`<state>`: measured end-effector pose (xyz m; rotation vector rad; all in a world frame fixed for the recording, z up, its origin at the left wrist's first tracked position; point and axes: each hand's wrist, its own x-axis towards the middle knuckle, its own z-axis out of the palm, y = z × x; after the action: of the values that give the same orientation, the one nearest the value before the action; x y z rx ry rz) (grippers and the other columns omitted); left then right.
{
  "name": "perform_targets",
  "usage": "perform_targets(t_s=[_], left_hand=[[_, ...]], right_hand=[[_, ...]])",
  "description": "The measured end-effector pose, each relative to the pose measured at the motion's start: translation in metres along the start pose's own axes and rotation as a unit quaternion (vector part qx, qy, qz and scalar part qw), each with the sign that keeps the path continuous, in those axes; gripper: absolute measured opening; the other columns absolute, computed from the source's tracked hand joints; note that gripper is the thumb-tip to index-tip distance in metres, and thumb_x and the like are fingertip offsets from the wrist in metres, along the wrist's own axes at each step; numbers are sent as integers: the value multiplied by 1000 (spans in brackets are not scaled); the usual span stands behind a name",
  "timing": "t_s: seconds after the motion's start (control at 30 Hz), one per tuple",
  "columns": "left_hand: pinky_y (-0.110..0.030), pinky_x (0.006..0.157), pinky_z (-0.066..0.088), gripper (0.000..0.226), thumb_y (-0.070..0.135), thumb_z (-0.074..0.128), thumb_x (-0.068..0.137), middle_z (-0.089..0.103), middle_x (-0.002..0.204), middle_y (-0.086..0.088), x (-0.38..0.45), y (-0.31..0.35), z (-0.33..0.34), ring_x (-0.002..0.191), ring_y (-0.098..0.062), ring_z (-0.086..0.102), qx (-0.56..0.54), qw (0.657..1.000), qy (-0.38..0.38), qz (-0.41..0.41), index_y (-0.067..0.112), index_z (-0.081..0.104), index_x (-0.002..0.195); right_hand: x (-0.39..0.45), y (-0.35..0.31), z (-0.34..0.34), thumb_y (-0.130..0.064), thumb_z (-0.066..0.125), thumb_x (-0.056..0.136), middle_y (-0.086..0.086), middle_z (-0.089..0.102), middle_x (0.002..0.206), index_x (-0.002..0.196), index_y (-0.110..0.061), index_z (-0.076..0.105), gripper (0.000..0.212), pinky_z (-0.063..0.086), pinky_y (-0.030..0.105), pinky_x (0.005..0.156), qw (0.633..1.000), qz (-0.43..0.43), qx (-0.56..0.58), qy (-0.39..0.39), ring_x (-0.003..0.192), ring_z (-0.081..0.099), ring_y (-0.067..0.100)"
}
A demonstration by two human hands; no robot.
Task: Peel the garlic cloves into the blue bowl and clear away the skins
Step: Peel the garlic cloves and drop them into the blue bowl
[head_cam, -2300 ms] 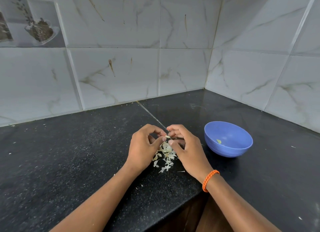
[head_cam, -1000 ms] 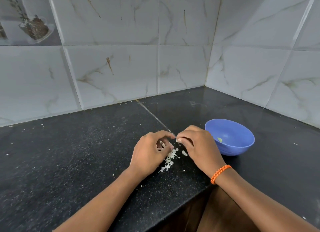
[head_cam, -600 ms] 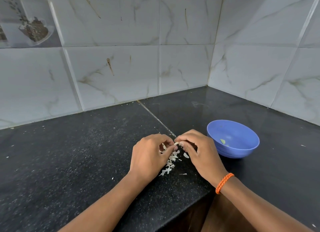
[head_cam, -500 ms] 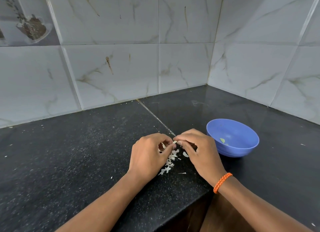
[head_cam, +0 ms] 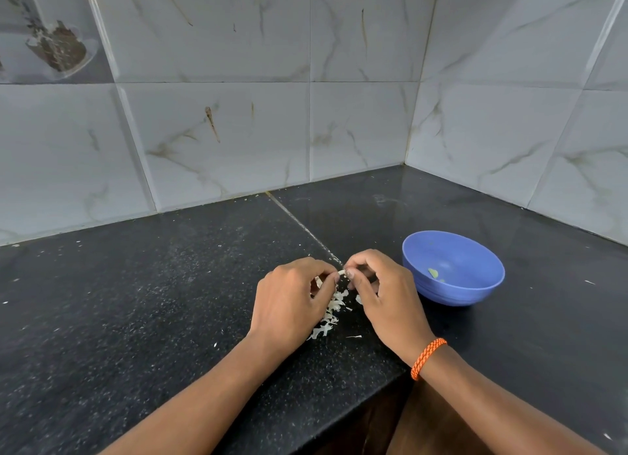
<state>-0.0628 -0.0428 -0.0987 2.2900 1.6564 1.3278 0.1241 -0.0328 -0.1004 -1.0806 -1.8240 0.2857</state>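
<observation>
A small pale garlic clove (head_cam: 341, 272) is pinched between the fingertips of both hands, just above the black speckled stone desk (head_cam: 136, 301). The left hand (head_cam: 292, 301) is curled, thumb and forefinger closed on the clove's left end; the right hand (head_cam: 384, 291) is likewise curled, its thumb and forefinger nipping the right end, apparently to tear at the skin. How much skin remains on the clove cannot be told; it is too small and mostly covered by fingers. The clove is held directly over a loose heap of white papery garlic skins (head_cam: 331, 310) lying on the desk between the two hands, presumably so that falling scraps gather in one spot for easier clearing. The round blue plastic bowl (head_cam: 475, 284) is set just beside the right hand, near enough that a finished clove can be dropped in with a short reach; a small pale-green piece (head_cam: 433, 273) is seen on its inner wall, probably a clove already peeled, though this is not certain. Both wrists are kept low near the desk edge, which is judged to steady the fine pinch. An orange braided cord bracelet (head_cam: 427, 357) is worn on the right wrist. Grey marbled wall tiles (head_cam: 356, 114) close the corner behind. Judged stage: peeling in progress, skins not yet cleared.
</observation>
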Motion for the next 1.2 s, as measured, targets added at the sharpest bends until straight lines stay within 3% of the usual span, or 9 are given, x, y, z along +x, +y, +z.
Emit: perform_targets(t_s=[0.23, 0.43, 0.63, 0.83, 0.97, 1.07, 1.2], left_hand=[[-38, 71, 60, 9, 42, 74, 101, 77, 94, 24, 0, -1, 0, 79, -3, 70, -36, 999, 10, -20, 39, 82, 101], [-39, 76, 60, 12, 42, 72, 102, 78, 97, 27, 0, 1, 0, 87, -1, 72, -68, 997, -8, -20, 44, 82, 107], [-41, 76, 60, 18, 26, 71, 105, 79, 89, 16, 2, -1, -2, 85, -11, 76, -179, 983, -39, -7, 34, 86, 105], [-50, 80, 65, 16, 16, 73, 104, 82, 91, 7, 2, -3, -1, 85, -21, 79, -289, 955, -55, -46, 23, 87, 106], [-54, 80, 66, 16, 11, 72, 104, 84, 91, 2, 4, -3, -2, 80, -23, 81, -325, 940, -60, -86, 18, 87, 105], [-51, 72, 66, 13, 17, 76, 103, 82, 83, 6, 3, -3, -3, 71, -17, 80, -277, 956, -40, -91, 21, 87, 97], [-41, 58, 63, 11, 21, 79, 100, 82, 87, 17, 2, 0, -5, 62, -13, 78, -246, 963, -17, -109, 27, 87, 97]], right_hand=[[1, -1, 1, -22, 64, 105, -15, 70, 95, 103, -24, 69, 5, 62, 34, 74, 1000, 12, -2, -11, 92, 70, 6], [2, 0, 1, -20, 59, 107, -15, 65, 92, 100, -25, 63, 10, 57, 38, 73, 999, 5, -35, -25, 88, 65, 10], [3, 0, 1, -4, 63, 103, -6, 73, 83, 96, -14, 71, 15, 60, 26, 64, 989, 71, 123, -33, 77, 72, 14], [4, 1, -2, -5, 64, 104, 12, 74, 87, 98, -7, 73, 11, 67, 42, 76, 963, 112, 242, -47, 82, 74, 24], [3, 1, 0, -8, 65, 105, 8, 74, 88, 100, -10, 74, 10, 67, 47, 75, 966, 105, 233, -32, 83, 75, 24], [0, -1, 1, -12, 68, 103, -3, 78, 96, 107, -15, 79, 11, 67, 38, 73, 978, 86, 190, 10, 85, 77, 20], [-1, -1, 3, -11, 66, 105, -10, 76, 110, 119, -19, 79, 21, 61, 29, 77, 989, 58, 132, 27, 86, 76, 15]])
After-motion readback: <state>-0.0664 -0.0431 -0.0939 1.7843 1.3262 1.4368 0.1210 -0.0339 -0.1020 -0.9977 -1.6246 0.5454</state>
